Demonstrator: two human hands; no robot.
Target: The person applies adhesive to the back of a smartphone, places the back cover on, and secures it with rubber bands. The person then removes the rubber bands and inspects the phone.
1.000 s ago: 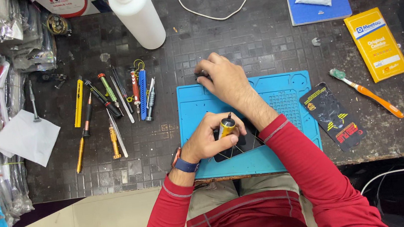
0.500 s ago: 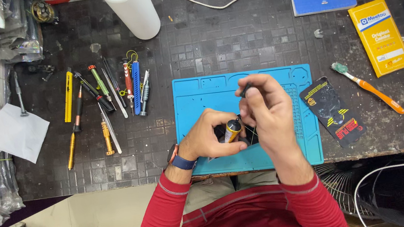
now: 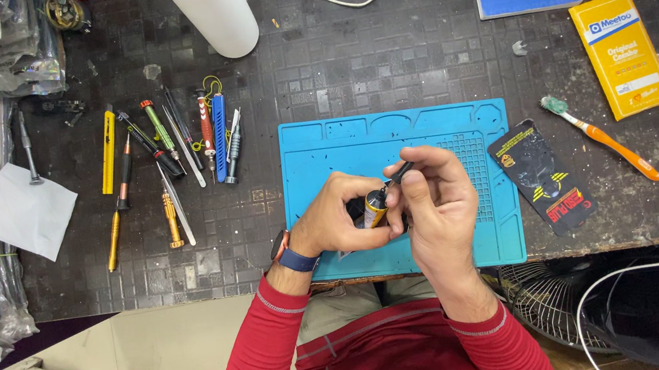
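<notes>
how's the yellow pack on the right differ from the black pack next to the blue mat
The yellow pack is plain bright yellow with a white patch; the black pack is dark with a clear window and yellow and red markings. The yellow pack lies farther up the table, well clear of the blue mat, while the black pack sits right at the mat's right edge. Both lie flat, tilted alike, untouched by either hand.

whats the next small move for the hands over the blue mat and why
Probably twist the small black cap with the right hand. Its fingertips pinch that cap at the tip of the small yellow tube, which the left hand grips above the blue silicone work mat, so the tube looks braced for opening.
</notes>
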